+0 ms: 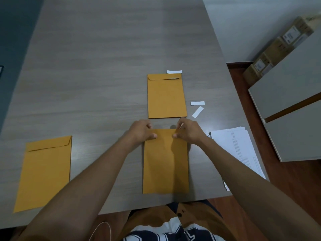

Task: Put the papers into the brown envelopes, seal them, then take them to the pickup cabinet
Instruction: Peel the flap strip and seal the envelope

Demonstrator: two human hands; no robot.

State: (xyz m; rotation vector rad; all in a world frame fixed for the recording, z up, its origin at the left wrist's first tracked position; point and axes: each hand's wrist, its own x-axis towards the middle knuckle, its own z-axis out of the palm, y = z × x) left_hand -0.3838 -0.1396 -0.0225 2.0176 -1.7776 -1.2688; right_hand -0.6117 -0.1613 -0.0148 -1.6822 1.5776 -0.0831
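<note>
Both my forearms reach out over the near edge of the grey table (86, 66), converging on the nearest envelope (165, 164), which lies flat and lengthwise just in from that edge. My left hand (141, 132) sits on its far left corner, knuckles up, fingers curled over the top edge and thumb pressed on the face. My right hand (187, 132) mirrors it at the far right corner, thumb on the paper and fingers curled tight round the top edge, so both hands grip the flap end of this envelope. Whether the flap is folded down under my fingers I cannot tell.

I count three brown envelopes. The second envelope (45, 171) lies near the near left corner, slightly tilted, its flap folded down. The third envelope (166, 97) lies just beyond my hands toward the table's middle, flap down with one end lifting.

A stack of printed papers (238, 148) rests at the right edge, beside my right forearm. Three white strips (197, 103) lie loose: two close together right of the third envelope, one beyond its far right corner.
</note>
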